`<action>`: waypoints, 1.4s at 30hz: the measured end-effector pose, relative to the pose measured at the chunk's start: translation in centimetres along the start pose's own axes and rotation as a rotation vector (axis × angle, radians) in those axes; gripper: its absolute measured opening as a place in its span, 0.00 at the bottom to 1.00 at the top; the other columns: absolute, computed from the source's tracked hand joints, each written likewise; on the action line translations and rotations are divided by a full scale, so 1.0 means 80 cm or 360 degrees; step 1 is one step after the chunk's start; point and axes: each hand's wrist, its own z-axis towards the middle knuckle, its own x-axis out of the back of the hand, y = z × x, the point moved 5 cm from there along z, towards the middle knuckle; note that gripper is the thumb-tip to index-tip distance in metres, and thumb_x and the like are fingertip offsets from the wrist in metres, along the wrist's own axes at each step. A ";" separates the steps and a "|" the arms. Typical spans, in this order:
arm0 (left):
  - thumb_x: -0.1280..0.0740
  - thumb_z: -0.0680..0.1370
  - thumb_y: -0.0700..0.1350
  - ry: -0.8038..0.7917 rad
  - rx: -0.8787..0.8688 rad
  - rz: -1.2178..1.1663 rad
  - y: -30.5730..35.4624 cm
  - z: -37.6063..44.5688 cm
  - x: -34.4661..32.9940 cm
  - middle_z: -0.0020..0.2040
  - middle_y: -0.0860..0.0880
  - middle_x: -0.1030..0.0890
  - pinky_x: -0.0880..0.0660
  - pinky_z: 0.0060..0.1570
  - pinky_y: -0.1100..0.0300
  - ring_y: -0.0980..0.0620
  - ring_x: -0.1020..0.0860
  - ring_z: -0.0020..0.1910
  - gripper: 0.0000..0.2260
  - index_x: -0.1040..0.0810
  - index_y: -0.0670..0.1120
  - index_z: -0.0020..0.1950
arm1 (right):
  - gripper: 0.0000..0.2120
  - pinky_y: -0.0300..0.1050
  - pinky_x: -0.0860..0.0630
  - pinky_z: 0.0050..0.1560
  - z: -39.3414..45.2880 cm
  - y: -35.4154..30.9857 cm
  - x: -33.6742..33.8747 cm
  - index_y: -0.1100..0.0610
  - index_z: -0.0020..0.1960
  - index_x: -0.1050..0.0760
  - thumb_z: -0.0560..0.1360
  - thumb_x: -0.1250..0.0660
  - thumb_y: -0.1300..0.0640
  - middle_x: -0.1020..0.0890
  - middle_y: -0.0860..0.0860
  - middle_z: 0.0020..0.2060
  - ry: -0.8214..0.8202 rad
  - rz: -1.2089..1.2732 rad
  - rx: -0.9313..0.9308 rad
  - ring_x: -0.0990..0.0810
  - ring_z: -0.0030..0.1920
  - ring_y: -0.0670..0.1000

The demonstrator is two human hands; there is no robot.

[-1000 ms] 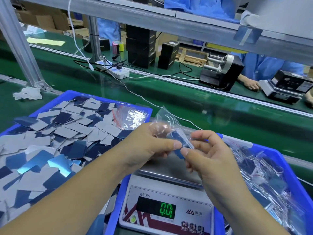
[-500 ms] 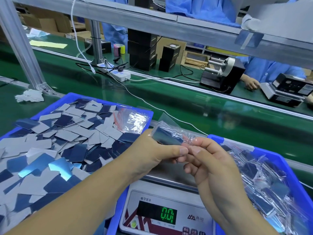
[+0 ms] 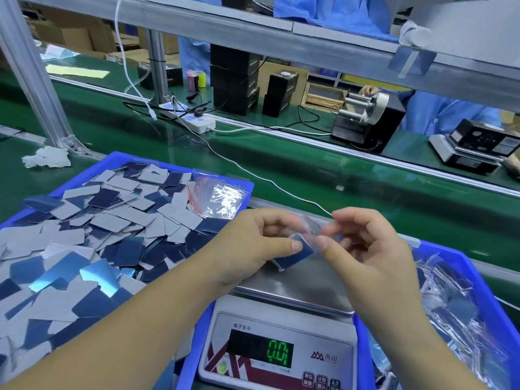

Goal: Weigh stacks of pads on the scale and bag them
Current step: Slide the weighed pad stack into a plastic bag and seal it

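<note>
As two hands [image 3: 309,243] pinch one bagged stack [image 3: 295,253], one scale [image 3: 292,313]

A factory assembly line — a green conveyor belt [image 3: 309,175], aluminium framing [image 3: 253,26], blue parts bins [image 3: 180,170] and blue-smocked workers [image 3: 444,114] opposite.

The scale [image 3: 284,327] stands between two bins — loose pads [image 3: 92,237] in the left bin [image 3: 180,167], bagged ones [image 3: 461,313] in the right bin [image 3: 461,254].
</note>
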 end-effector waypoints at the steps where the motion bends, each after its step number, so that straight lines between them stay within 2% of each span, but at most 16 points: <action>1: 0.30 0.75 0.30 0.0022 0.0004 -0.0025 -0.001 0.001 0.002 0.45 0.47 0.14 0.23 0.41 0.64 0.54 0.18 0.43 0.10 0.17 0.42 0.52 | 0.14 0.38 0.26 0.39 0.001 0.005 -0.001 0.42 0.50 0.23 0.68 0.25 0.52 0.17 0.43 0.42 -0.0028 -0.0028 -0.0048 0.24 0.38 0.46; 3: 0.30 0.75 0.30 0.0024 0.0004 -0.0104 -0.003 0.003 0.006 0.46 0.45 0.14 0.22 0.42 0.62 0.52 0.17 0.42 0.10 0.20 0.39 0.55 | 0.12 0.36 0.25 0.40 0.003 0.012 -0.004 0.43 0.48 0.22 0.70 0.24 0.57 0.18 0.43 0.40 -0.0093 -0.0020 -0.0129 0.23 0.39 0.46; 5: 0.29 0.73 0.31 -0.0010 -0.0032 -0.0113 -0.002 0.004 0.006 0.47 0.44 0.14 0.22 0.45 0.61 0.50 0.18 0.44 0.11 0.18 0.42 0.52 | 0.12 0.32 0.25 0.41 0.003 0.017 -0.006 0.46 0.46 0.20 0.72 0.25 0.63 0.17 0.45 0.39 -0.0095 0.0065 -0.0152 0.21 0.39 0.45; 8: 0.28 0.71 0.34 -0.0030 -0.0040 -0.0039 -0.002 0.003 0.004 0.49 0.42 0.15 0.22 0.54 0.58 0.50 0.19 0.48 0.10 0.17 0.48 0.48 | 0.14 0.32 0.24 0.41 0.003 0.014 -0.005 0.45 0.46 0.20 0.72 0.26 0.65 0.16 0.47 0.38 -0.0067 0.0147 -0.0134 0.20 0.39 0.44; 13: 0.30 0.78 0.35 0.0049 -0.0043 0.0090 0.000 0.003 0.008 0.39 0.52 0.15 0.23 0.44 0.63 0.55 0.21 0.39 0.06 0.18 0.45 0.45 | 0.17 0.36 0.23 0.41 0.004 0.012 0.002 0.43 0.46 0.22 0.71 0.26 0.66 0.16 0.46 0.35 -0.0053 0.0004 -0.0083 0.20 0.36 0.44; 15: 0.30 0.78 0.36 0.0083 -0.0051 0.0123 0.001 0.004 0.009 0.39 0.51 0.15 0.22 0.45 0.60 0.54 0.21 0.39 0.04 0.17 0.44 0.45 | 0.17 0.34 0.24 0.39 0.005 0.010 0.004 0.43 0.45 0.22 0.71 0.26 0.65 0.16 0.45 0.35 -0.0066 -0.0072 -0.0054 0.21 0.36 0.44; 17: 0.29 0.77 0.37 0.0106 -0.0055 0.0120 0.002 0.004 0.008 0.42 0.45 0.15 0.20 0.51 0.51 0.50 0.20 0.43 0.06 0.16 0.46 0.43 | 0.16 0.31 0.27 0.38 0.006 0.008 0.006 0.43 0.44 0.21 0.71 0.26 0.66 0.16 0.44 0.36 -0.0068 -0.0099 -0.0026 0.21 0.35 0.43; 19: 0.29 0.77 0.37 0.0108 -0.0062 0.0096 0.002 0.003 0.008 0.46 0.41 0.15 0.20 0.54 0.48 0.46 0.20 0.46 0.09 0.14 0.49 0.41 | 0.17 0.30 0.27 0.38 0.006 0.006 0.006 0.44 0.45 0.22 0.71 0.26 0.66 0.16 0.44 0.37 -0.0062 -0.0096 0.0013 0.21 0.36 0.43; 24: 0.29 0.77 0.36 0.0064 -0.0074 0.0043 0.001 0.003 0.006 0.42 0.47 0.14 0.20 0.49 0.53 0.46 0.20 0.44 0.09 0.18 0.49 0.42 | 0.17 0.32 0.25 0.41 0.006 0.009 0.004 0.44 0.46 0.21 0.72 0.27 0.67 0.16 0.46 0.38 -0.0063 -0.0018 0.0021 0.19 0.39 0.46; 27: 0.30 0.78 0.37 0.0062 -0.0068 0.0001 0.002 0.002 0.006 0.45 0.43 0.14 0.20 0.47 0.56 0.46 0.20 0.44 0.06 0.22 0.46 0.43 | 0.19 0.36 0.24 0.41 0.007 0.013 0.004 0.43 0.47 0.22 0.72 0.27 0.67 0.16 0.48 0.37 -0.0083 0.0101 -0.0030 0.20 0.38 0.49; 29: 0.28 0.77 0.38 0.0048 -0.0053 -0.0040 0.003 0.002 0.005 0.46 0.43 0.14 0.20 0.47 0.56 0.49 0.20 0.42 0.07 0.21 0.48 0.40 | 0.19 0.38 0.24 0.41 0.008 0.015 0.004 0.43 0.47 0.23 0.72 0.27 0.68 0.16 0.48 0.37 -0.0101 0.0147 -0.0051 0.21 0.38 0.50; 31: 0.25 0.73 0.40 0.0034 -0.0020 -0.0094 0.003 0.002 0.004 0.46 0.42 0.18 0.21 0.48 0.53 0.50 0.22 0.40 0.08 0.20 0.50 0.37 | 0.18 0.38 0.25 0.39 0.007 0.016 0.003 0.45 0.45 0.24 0.72 0.28 0.68 0.18 0.48 0.37 -0.0130 0.0166 -0.0046 0.23 0.37 0.48; 34: 0.25 0.69 0.43 0.0007 0.0028 -0.0174 0.004 0.000 0.002 0.45 0.41 0.21 0.20 0.44 0.55 0.49 0.23 0.39 0.05 0.19 0.50 0.36 | 0.17 0.37 0.25 0.41 0.008 0.014 -0.002 0.46 0.45 0.24 0.72 0.29 0.69 0.19 0.47 0.38 -0.0179 0.0182 -0.0036 0.23 0.38 0.47; 37: 0.24 0.70 0.41 -0.0011 0.0032 -0.0171 0.002 0.001 0.002 0.41 0.44 0.23 0.21 0.42 0.57 0.51 0.23 0.38 0.07 0.20 0.49 0.37 | 0.16 0.34 0.25 0.42 0.006 0.016 -0.009 0.47 0.47 0.23 0.72 0.28 0.69 0.18 0.46 0.39 -0.0206 0.0240 -0.0075 0.21 0.39 0.45; 42: 0.30 0.72 0.41 -0.0075 -0.0028 -0.0071 0.000 0.001 -0.004 0.38 0.46 0.25 0.26 0.42 0.56 0.49 0.27 0.37 0.05 0.21 0.50 0.38 | 0.13 0.35 0.25 0.42 0.000 0.016 -0.015 0.46 0.46 0.22 0.69 0.28 0.64 0.19 0.47 0.37 -0.0139 0.0333 -0.0067 0.22 0.38 0.45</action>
